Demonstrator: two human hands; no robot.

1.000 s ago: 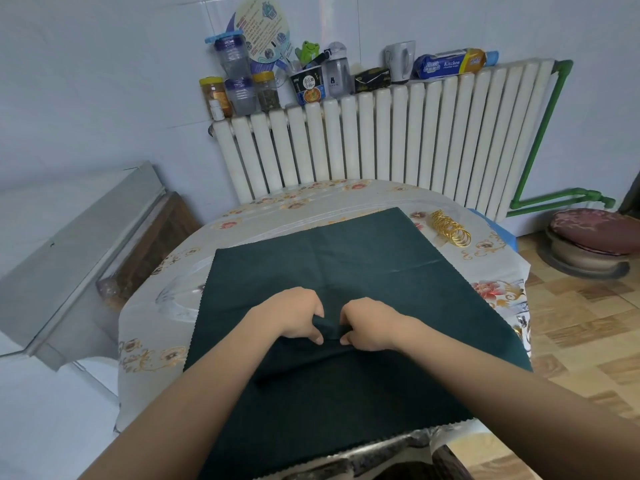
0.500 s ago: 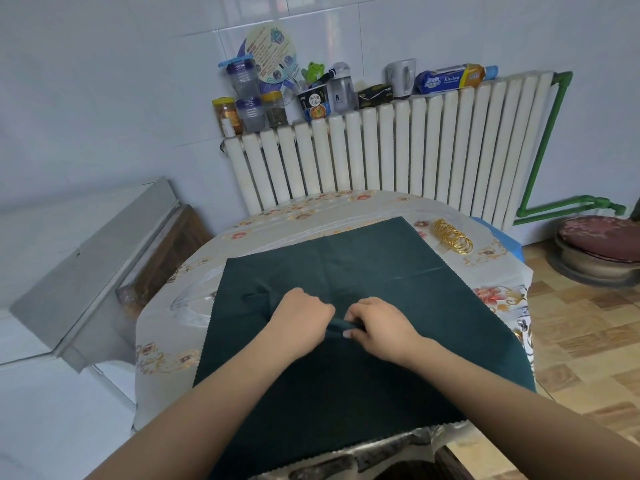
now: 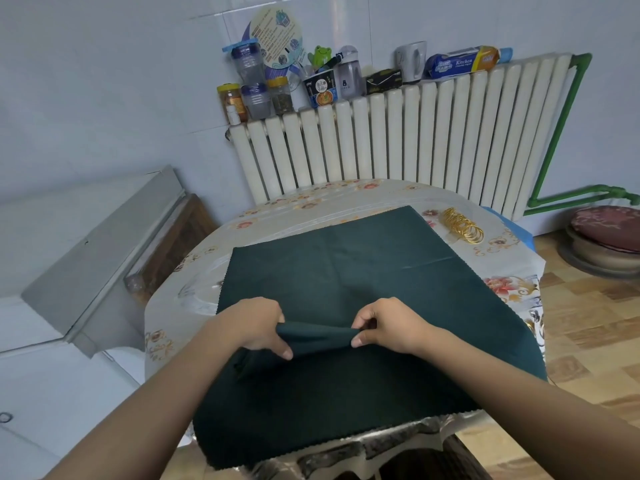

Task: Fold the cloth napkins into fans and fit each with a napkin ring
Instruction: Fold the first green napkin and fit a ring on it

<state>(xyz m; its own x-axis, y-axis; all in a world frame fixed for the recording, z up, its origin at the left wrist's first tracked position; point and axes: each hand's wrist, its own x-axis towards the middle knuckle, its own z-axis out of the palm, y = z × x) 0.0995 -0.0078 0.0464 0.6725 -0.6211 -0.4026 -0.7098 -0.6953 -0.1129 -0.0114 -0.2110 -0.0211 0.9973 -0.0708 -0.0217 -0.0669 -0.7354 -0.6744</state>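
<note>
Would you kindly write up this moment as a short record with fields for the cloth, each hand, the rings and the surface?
cloth: dark green napkin spread flat on the table, one ridge pinched up near the middle
left hand: pinches the ridge's left end
right hand: pinches the ridge's right end
rings: gold napkin rings piled beyond the napkin's far right corner, untouched
surface: floral tablecloth

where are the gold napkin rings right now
In the head view the gold napkin rings lie in a pile on the table's far right, just off the green napkin's far right corner, near the radiator.
</note>
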